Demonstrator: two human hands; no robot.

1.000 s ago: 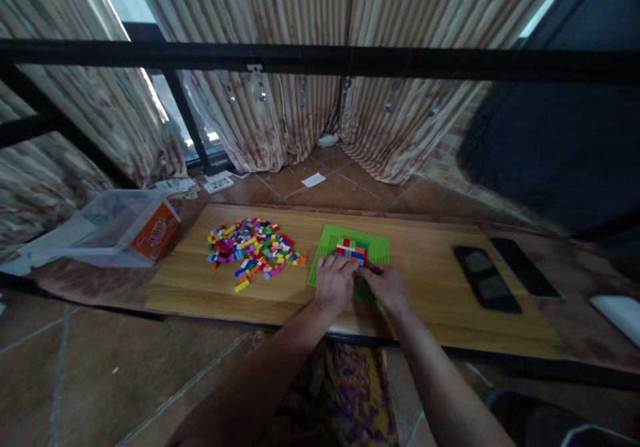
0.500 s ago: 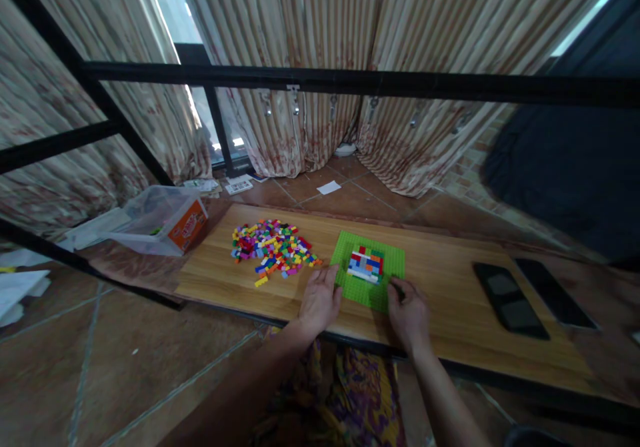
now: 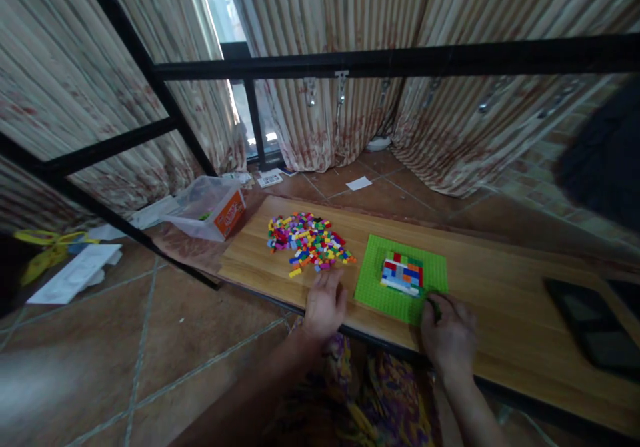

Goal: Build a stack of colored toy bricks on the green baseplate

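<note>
The build [image 3: 401,273] sits in full view on the green board [image 3: 370,290] atop the desk [image 3: 505,293] after the left hand [image 3: 324,307] and right hand [image 3: 450,333], together over it a second ago, part. The left, fingers loosely spread, lies just beside the loose bricks [image 3: 310,239]; the right curls at the board's near right corner, whether pinching anything unclear.
</note>
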